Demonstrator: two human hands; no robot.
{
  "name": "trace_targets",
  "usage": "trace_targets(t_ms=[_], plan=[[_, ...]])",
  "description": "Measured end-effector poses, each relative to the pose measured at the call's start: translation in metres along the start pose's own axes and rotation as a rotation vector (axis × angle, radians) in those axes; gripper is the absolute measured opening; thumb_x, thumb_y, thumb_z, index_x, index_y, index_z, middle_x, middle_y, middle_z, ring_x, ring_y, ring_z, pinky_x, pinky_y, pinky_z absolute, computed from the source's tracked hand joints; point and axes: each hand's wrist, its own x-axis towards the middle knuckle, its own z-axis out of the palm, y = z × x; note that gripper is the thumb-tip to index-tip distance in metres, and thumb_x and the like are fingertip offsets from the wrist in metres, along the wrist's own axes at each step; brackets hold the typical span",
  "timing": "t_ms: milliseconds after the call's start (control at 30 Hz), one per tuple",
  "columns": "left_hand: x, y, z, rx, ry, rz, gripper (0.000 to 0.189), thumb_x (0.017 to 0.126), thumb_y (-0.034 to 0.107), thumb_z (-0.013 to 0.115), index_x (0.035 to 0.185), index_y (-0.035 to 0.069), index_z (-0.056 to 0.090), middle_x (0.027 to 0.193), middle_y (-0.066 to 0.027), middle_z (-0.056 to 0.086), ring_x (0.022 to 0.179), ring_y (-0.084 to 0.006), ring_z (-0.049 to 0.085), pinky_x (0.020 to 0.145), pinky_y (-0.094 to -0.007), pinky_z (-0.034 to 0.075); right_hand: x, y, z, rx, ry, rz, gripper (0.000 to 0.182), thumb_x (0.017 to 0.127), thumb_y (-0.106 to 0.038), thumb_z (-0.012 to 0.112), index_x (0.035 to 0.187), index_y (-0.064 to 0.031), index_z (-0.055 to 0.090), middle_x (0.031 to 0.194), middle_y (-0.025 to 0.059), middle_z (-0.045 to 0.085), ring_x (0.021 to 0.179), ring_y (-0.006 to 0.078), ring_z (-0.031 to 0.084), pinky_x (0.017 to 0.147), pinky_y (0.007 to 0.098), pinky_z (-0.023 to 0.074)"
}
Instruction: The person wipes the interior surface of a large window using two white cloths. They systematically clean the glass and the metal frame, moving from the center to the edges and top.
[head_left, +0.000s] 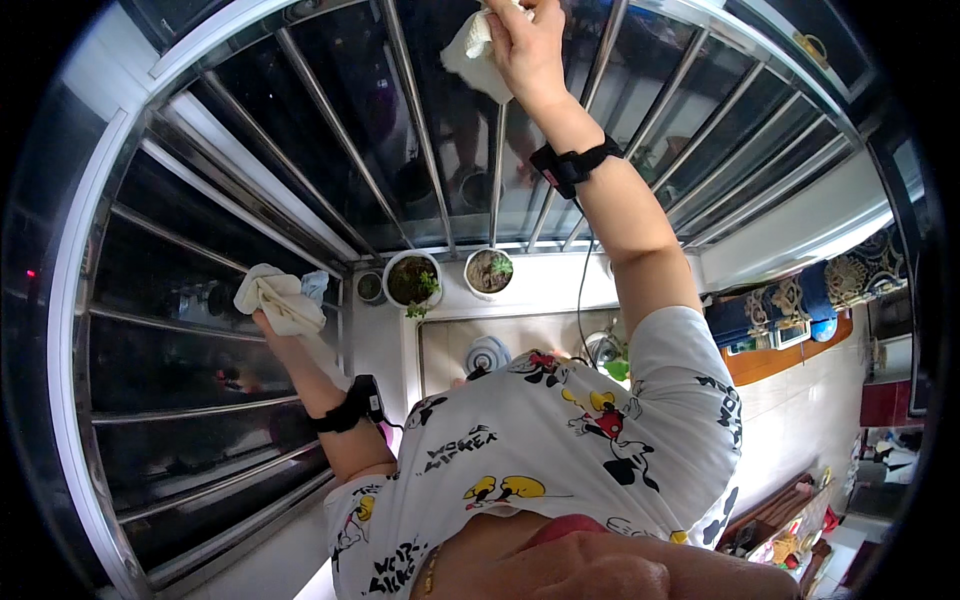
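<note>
At the top of the view my right hand (527, 46) grips a cream-white cloth (480, 64). That cloth covers the upper part of an upright metal bar (496, 172) in front of a dark window pane. Over on the left, my left hand (268, 330) is mostly hidden behind a folded white cloth (281, 300) that it holds against the barred window side. A pale blue piece of cloth (315, 286) shows beside it. Each wrist wears a black strap with a small device, and a thin cable hangs from the right one.
Potted plants stand on the white sill below the bars: a white pot (413, 283), a second pot (489, 274) and a small dark one (370, 287). A blue-grey round object (487, 352) is lower down. Blue patterned fabric (795, 300) lies along a wooden surface (787, 361) at right.
</note>
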Motion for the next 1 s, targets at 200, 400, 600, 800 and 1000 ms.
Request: trace_targets(t_ms=[200, 400, 600, 800, 1000], plan=[[-0.026, 0.007, -0.015, -0.101, 0.108, -0.062, 0.061, 0.092, 0.06, 0.039, 0.13, 0.013, 0.048, 0.12, -0.013, 0.057, 0.103, -0.0312, 0.06, 0.081, -0.0468, 0.056, -0.04, 0.097, -0.021, -0.755, -0.13, -0.735, 0.028, 0.079, -0.011, 0.061, 0.106, -0.0135, 0.06, 0.104, 0.0199, 0.052, 0.091, 0.0384, 0.052, 0.075, 0.0465, 0.0438], [-0.066, 0.027, 0.012, -0.027, -0.028, 0.133, 0.048, 0.098, 0.046, 0.036, 0.131, 0.012, 0.048, 0.119, -0.0077, 0.057, 0.103, -0.0252, 0.059, 0.087, -0.0368, 0.051, -0.13, 0.151, -0.058, -0.812, -0.423, -0.436, 0.018, 0.079, -0.013, 0.056, 0.097, -0.0136, 0.058, 0.089, 0.016, 0.049, 0.083, 0.0367, 0.053, 0.068, 0.0453, 0.0423], [-0.104, 0.052, 0.068, 0.017, 0.206, -0.07, 0.05, 0.099, 0.048, 0.035, 0.133, 0.013, 0.047, 0.12, -0.0086, 0.057, 0.105, -0.0256, 0.059, 0.087, -0.0377, 0.052, -0.163, 0.149, -0.072, -0.772, -0.584, -0.245, 0.016, 0.082, -0.01, 0.057, 0.098, -0.0105, 0.058, 0.107, 0.0213, 0.049, 0.093, 0.0418, 0.055, 0.079, 0.0458, 0.0486], [-0.123, 0.04, 0.111, -0.134, 0.053, -0.063, 0.052, 0.099, 0.05, 0.034, 0.133, 0.013, 0.047, 0.121, -0.0084, 0.058, 0.106, -0.0249, 0.059, 0.089, -0.0387, 0.052, -0.187, 0.144, -0.109, -0.528, -0.261, 0.132, 0.016, 0.089, -0.015, 0.062, 0.1, -0.0039, 0.061, 0.111, 0.0223, 0.055, 0.093, 0.0405, 0.061, 0.082, 0.0401, 0.0496], [-0.122, 0.021, 0.135, -0.033, 0.009, -0.032, 0.053, 0.099, 0.051, 0.037, 0.132, 0.011, 0.047, 0.12, -0.0079, 0.058, 0.107, -0.0231, 0.059, 0.088, -0.0367, 0.052, -0.137, 0.123, -0.098, -0.169, -0.073, 0.227, 0.038, 0.081, -0.016, 0.07, 0.113, -0.0028, 0.056, 0.097, 0.0152, 0.064, 0.09, 0.0279, 0.063, 0.081, 0.0333, 0.0485]])
